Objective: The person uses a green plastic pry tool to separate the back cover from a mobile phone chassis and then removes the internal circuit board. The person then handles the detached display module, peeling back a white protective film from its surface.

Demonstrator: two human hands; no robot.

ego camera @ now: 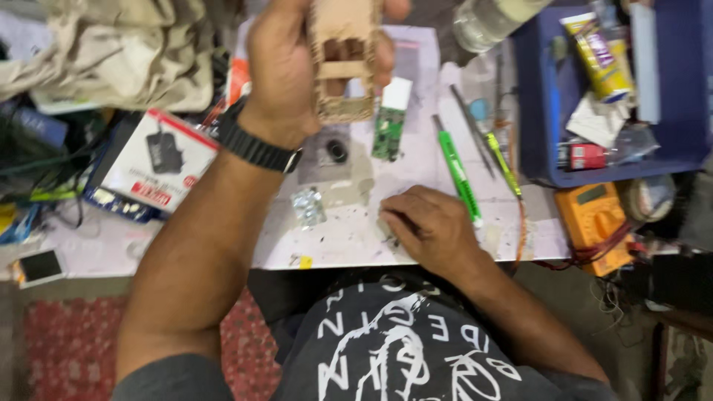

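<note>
Head view: left hand (286, 70) raised over tabletop (349, 238), fingers grasping tan slotted cardboard-like frame (343, 63). Right hand (431, 226) curled, fingers pinching something, possibly a tiny part. Loose hold could drop frame onto green circuit board (388, 132).

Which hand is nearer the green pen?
Right. The right hand rests on the table beside the green pen; the left hand is raised, holding a cardboard piece.

Your left hand (286, 67) covers one side of the tan frame (343, 63), whose top runs off the upper edge. Your right hand (431, 226) hides whatever its fingertips press. The clear bottle (490, 18) is cut off and blurred
</note>
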